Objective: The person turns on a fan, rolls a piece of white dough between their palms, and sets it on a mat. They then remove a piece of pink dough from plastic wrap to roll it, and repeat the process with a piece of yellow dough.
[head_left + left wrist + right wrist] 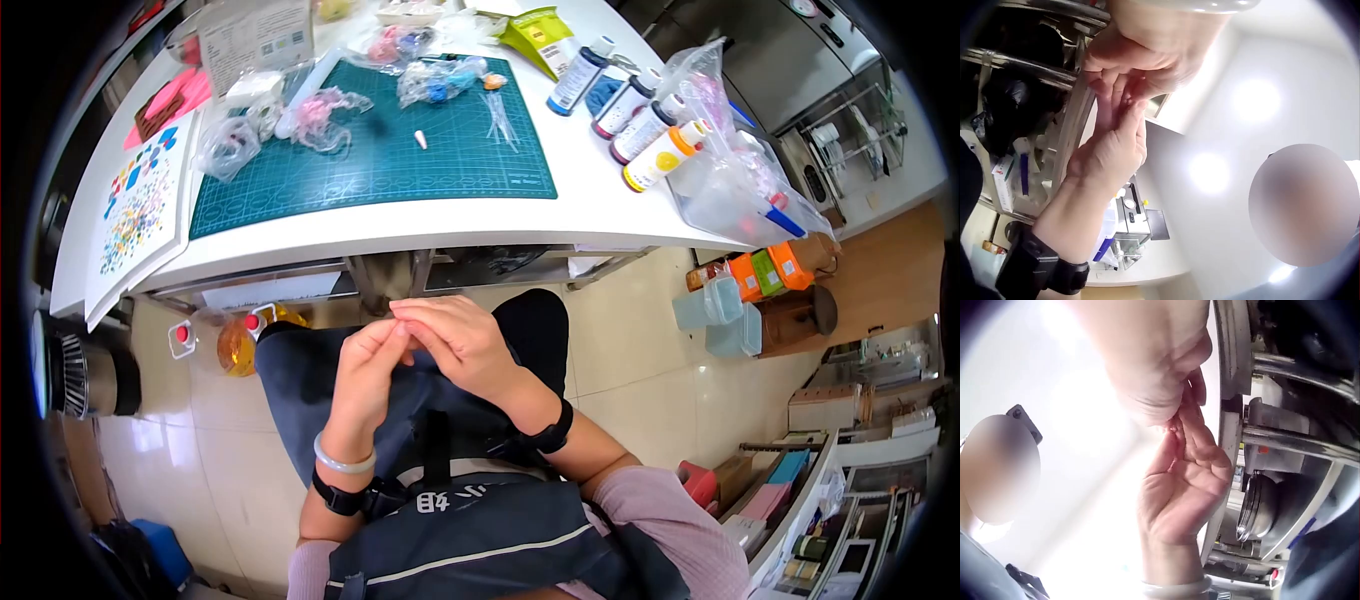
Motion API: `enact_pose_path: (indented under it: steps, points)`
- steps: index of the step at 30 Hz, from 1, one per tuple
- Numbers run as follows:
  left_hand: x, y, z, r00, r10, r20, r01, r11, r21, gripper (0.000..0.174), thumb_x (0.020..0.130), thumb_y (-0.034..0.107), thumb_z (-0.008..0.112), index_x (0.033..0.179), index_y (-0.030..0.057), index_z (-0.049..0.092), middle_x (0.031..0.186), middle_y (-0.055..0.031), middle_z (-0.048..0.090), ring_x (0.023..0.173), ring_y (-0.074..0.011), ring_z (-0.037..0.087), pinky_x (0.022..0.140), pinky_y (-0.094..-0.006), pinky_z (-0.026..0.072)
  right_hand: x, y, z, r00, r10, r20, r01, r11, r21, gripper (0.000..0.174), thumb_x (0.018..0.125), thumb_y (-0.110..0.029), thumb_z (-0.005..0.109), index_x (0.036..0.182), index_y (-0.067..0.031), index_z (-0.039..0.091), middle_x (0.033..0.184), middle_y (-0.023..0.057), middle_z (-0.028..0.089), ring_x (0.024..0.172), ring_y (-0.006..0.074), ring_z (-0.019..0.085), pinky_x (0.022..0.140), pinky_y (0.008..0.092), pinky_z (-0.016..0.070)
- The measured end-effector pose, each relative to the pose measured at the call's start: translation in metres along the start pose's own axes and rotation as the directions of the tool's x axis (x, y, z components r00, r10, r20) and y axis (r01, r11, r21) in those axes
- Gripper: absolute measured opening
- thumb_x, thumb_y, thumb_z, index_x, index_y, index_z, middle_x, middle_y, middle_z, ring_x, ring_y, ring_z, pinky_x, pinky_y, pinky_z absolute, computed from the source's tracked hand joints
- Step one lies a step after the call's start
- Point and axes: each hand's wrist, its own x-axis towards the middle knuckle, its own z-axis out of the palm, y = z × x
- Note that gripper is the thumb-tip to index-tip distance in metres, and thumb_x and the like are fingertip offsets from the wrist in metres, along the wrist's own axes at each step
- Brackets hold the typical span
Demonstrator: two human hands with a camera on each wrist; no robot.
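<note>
Above the lap, the left hand (pixel 368 362) and the right hand (pixel 458 342) meet at their fingertips, with bent fingers. The left wrist view has the left hand (pixel 1147 59) above the right hand (pixel 1109 155), thumbs and fingertips close together. In the right wrist view the right hand (pixel 1163 378) covers the fingertips of the left hand (pixel 1185 490). Whether a small thing lies between the fingers cannot be made out. A small pale piece (pixel 421 140) lies on the green cutting mat (pixel 370 190), beyond the hands.
Plastic-wrapped coloured lumps (pixel 325 112) and clear thin strips (pixel 500 122) lie on the mat. Several paint bottles, such as the yellow one (pixel 660 158), stand at the right, beside a plastic bag (pixel 715 185). A dotted sheet (pixel 140 215) is at the left. The table's front edge (pixel 400 246) lies beyond the hands.
</note>
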Motion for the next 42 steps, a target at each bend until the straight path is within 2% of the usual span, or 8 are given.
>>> enact_pose_path:
  steps: [7, 10, 12, 19, 25, 35, 38, 42]
  points:
    - [-0.006, 0.010, 0.000, 0.987, -0.153, 0.049, 0.159, 0.974, -0.162, 0.041, 0.096, 0.029, 0.039, 0.106, -0.0045, 0.062, 0.100, -0.0130, 0.067, 0.094, -0.0190, 0.062, 0.078, -0.0292, 0.0427, 0.001, 0.003, -0.010, 0.992, -0.067, 0.104, 0.096, 0.946, -0.309, 0.021, 0.082, -0.007, 0.062, 0.103, -0.0037, 0.063, 0.105, 0.0101, 0.065, 0.088, 0.0261, 0.063, 0.075, 0.0331, 0.0478]
    - [-0.007, 0.010, 0.006, 0.976, -0.205, 0.080, 0.215, 0.967, -0.140, 0.041, 0.097, 0.031, 0.040, 0.107, -0.0026, 0.061, 0.101, -0.0126, 0.067, 0.094, -0.0177, 0.061, 0.078, -0.0290, 0.0424, -0.002, 0.012, -0.011, 0.986, -0.027, 0.164, 0.056, 0.984, -0.171, 0.019, 0.083, -0.007, 0.062, 0.102, -0.0032, 0.065, 0.105, 0.0100, 0.066, 0.091, 0.0248, 0.064, 0.077, 0.0310, 0.0493]
    - [-0.008, 0.012, 0.007, 0.982, -0.169, 0.087, 0.178, 0.977, -0.116, 0.038, 0.097, 0.029, 0.041, 0.106, -0.0023, 0.061, 0.100, -0.0124, 0.066, 0.093, -0.0169, 0.061, 0.077, -0.0283, 0.0422, -0.004, 0.008, -0.009, 0.979, 0.147, 0.142, -0.176, 0.957, 0.229, 0.017, 0.084, -0.008, 0.061, 0.099, -0.0028, 0.067, 0.104, 0.0093, 0.067, 0.090, 0.0220, 0.065, 0.077, 0.0280, 0.0509]
    - [-0.003, 0.012, 0.010, 0.986, -0.128, 0.105, 0.135, 0.989, -0.066, 0.029, 0.095, 0.024, 0.048, 0.097, -0.0005, 0.063, 0.088, -0.0097, 0.067, 0.079, -0.0135, 0.061, 0.069, -0.0243, 0.0419, -0.009, 0.007, -0.004, 0.992, 0.116, 0.049, -0.123, 0.974, 0.191, 0.018, 0.088, -0.011, 0.058, 0.101, -0.0026, 0.067, 0.092, 0.0098, 0.069, 0.077, 0.0214, 0.066, 0.071, 0.0265, 0.0509]
    - [0.001, -0.004, 0.000, 0.998, -0.029, 0.048, 0.032, 0.998, -0.054, 0.018, 0.091, 0.018, 0.057, 0.089, 0.0009, 0.065, 0.082, -0.0065, 0.066, 0.067, -0.0100, 0.054, 0.064, -0.0212, 0.0416, -0.007, -0.007, -0.001, 0.967, 0.197, 0.159, -0.245, 0.886, 0.394, 0.026, 0.093, -0.015, 0.053, 0.113, -0.0014, 0.060, 0.109, 0.0124, 0.062, 0.087, 0.0178, 0.063, 0.076, 0.0260, 0.0490]
    - [-0.005, 0.007, 0.004, 0.995, -0.075, 0.067, 0.082, 0.992, -0.098, 0.029, 0.095, 0.025, 0.052, 0.100, -0.0007, 0.065, 0.093, -0.0091, 0.068, 0.081, -0.0106, 0.060, 0.069, -0.0234, 0.0422, -0.008, 0.005, -0.004, 0.998, 0.015, 0.066, -0.020, 0.997, 0.074, 0.021, 0.084, -0.002, 0.058, 0.105, -0.0005, 0.062, 0.108, 0.0127, 0.064, 0.093, 0.0271, 0.063, 0.080, 0.0326, 0.0493]
    - [-0.006, 0.012, 0.011, 0.995, -0.101, 0.026, 0.103, 0.992, -0.073, 0.035, 0.096, 0.031, 0.049, 0.103, -0.0005, 0.064, 0.096, -0.0091, 0.067, 0.086, -0.0120, 0.060, 0.073, -0.0244, 0.0423, -0.006, 0.007, -0.003, 0.995, -0.086, 0.056, 0.097, 0.968, -0.231, 0.027, 0.080, -0.002, 0.061, 0.107, -0.0040, 0.062, 0.108, 0.0105, 0.064, 0.089, 0.0257, 0.063, 0.074, 0.0327, 0.0482]
    - [-0.008, 0.013, 0.008, 0.992, -0.114, 0.049, 0.114, 0.994, 0.000, 0.047, 0.099, 0.036, 0.037, 0.111, -0.0022, 0.061, 0.100, -0.0098, 0.067, 0.094, -0.0167, 0.062, 0.079, -0.0279, 0.0447, -0.004, 0.007, -0.006, 0.989, -0.101, 0.110, 0.123, 0.968, -0.219, 0.031, 0.080, -0.004, 0.062, 0.111, -0.0040, 0.060, 0.109, 0.0096, 0.064, 0.089, 0.0251, 0.063, 0.074, 0.0324, 0.0480]
